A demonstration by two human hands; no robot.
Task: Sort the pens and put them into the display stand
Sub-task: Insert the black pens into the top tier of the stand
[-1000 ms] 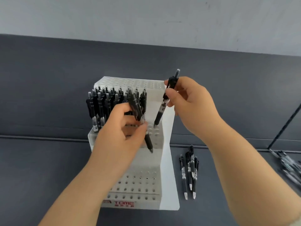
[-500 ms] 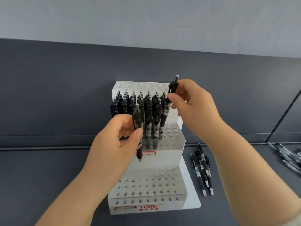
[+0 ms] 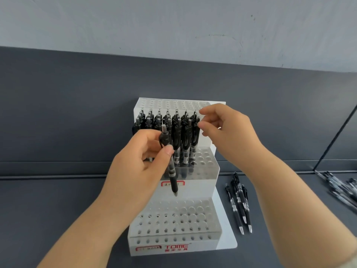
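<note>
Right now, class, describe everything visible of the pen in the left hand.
The pen is black plastic, with a grey push-button on top, a clip, a clear labelled barrel, dark grip and silvery tip. It hangs near upright, tip down, before the middle tier of the display stand, pinched by the left hand.

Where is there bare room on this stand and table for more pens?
Free: the display stand's bottom tier; the middle tier's right-end holes beside the standing pens; the table left of it. Crowded: the rest of the middle tier; loose pens lie right.
</note>
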